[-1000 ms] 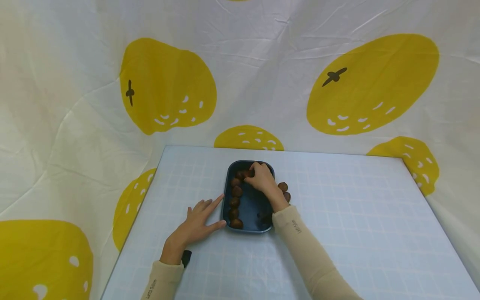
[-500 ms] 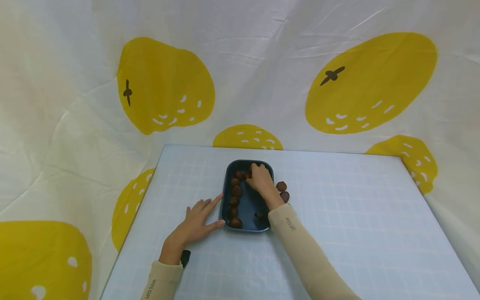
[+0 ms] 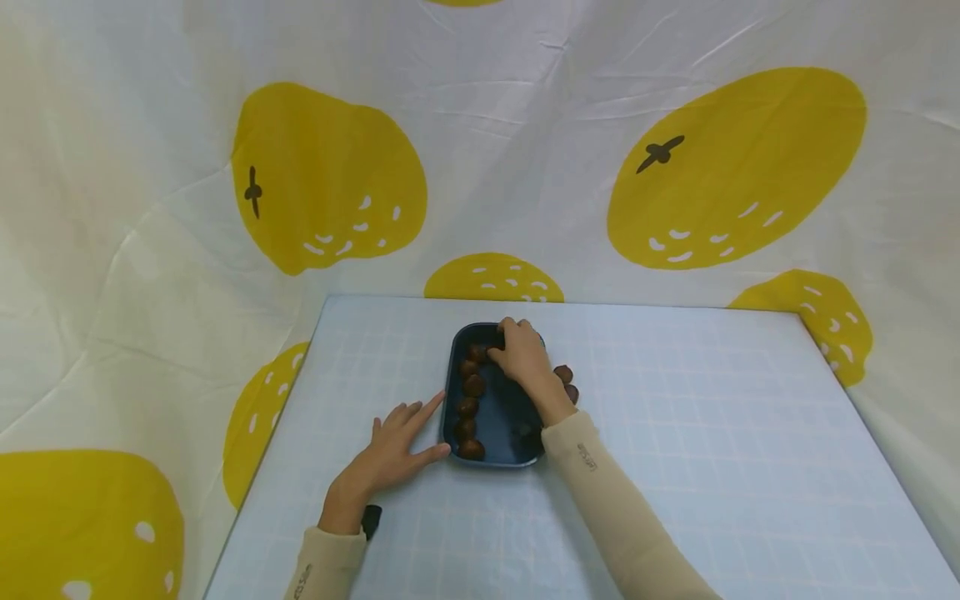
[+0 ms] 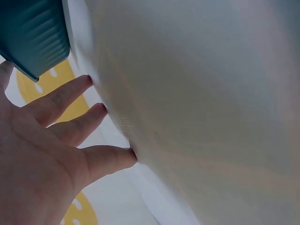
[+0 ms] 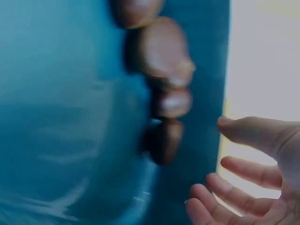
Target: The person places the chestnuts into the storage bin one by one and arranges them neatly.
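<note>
Brown chestnuts (image 3: 470, 407) lie in a row along the left side of a dark blue tray (image 3: 487, 464). My right hand (image 3: 525, 358) reaches over the tray's far end, by the top of that row. In the right wrist view, its thumb and bent fingers stand apart with nothing between them, beside blurred chestnuts (image 5: 164, 47). My left hand (image 3: 393, 450) lies spread at the tray's left side, index finger and thumb tips at its edge. In the left wrist view, other fingers (image 4: 110, 159) rest on the cloth below the ribbed tray wall (image 4: 35, 33).
More chestnuts (image 3: 563, 374) lie on the table just right of the tray, partly behind my right wrist. A dark lump (image 3: 525, 435), unclear in kind, shows in the tray's near right corner. A pale checked cloth (image 3: 712, 433) covers the table; a fruit-print curtain (image 3: 525, 167) hangs behind.
My right hand has shifted slightly within the tray's far end, and now hides more of the upper chestnuts. My left hand stays in place.
</note>
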Demonstrator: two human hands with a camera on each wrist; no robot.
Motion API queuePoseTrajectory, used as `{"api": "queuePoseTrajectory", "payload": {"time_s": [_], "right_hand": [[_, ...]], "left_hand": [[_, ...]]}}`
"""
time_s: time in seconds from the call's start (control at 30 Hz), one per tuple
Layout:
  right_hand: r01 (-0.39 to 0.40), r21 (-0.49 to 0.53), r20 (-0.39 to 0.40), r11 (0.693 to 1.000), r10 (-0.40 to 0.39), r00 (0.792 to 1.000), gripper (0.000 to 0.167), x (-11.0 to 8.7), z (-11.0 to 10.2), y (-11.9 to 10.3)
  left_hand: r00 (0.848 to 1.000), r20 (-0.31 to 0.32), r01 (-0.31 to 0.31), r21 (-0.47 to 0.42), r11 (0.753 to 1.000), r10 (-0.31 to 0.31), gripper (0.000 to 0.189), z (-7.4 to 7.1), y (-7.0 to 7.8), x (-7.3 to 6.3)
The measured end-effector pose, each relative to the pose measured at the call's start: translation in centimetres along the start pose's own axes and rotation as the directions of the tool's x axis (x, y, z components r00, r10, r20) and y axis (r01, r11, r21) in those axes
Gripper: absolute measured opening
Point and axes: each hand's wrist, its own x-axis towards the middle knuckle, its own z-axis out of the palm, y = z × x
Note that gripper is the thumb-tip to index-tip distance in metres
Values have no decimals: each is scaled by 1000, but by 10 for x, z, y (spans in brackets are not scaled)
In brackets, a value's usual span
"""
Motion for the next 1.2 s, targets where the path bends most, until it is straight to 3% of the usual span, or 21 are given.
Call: {"api": "queuePoseTrajectory", "payload": {"time_s": [0.27, 0.6, 0.83, 1.2], "right_hand": [[72, 201, -52, 977, -62, 997, 43, -12, -44, 1], [168, 276, -96, 946, -147, 984, 37, -27, -72, 35], [191, 307, -39, 932, -188, 981, 40, -33, -77, 76], [89, 388, 138, 917, -154, 979, 43, -39, -61, 135]], "left_hand": [[1000, 0, -11, -2, 1000, 11, 83, 1, -3, 0], [1000, -9, -27, -7, 1000, 27, 83, 3, -5, 0], [999, -9, -33, -4, 999, 33, 83, 3, -6, 0], [999, -9, -35, -2, 999, 35, 83, 3, -6, -1]]}}
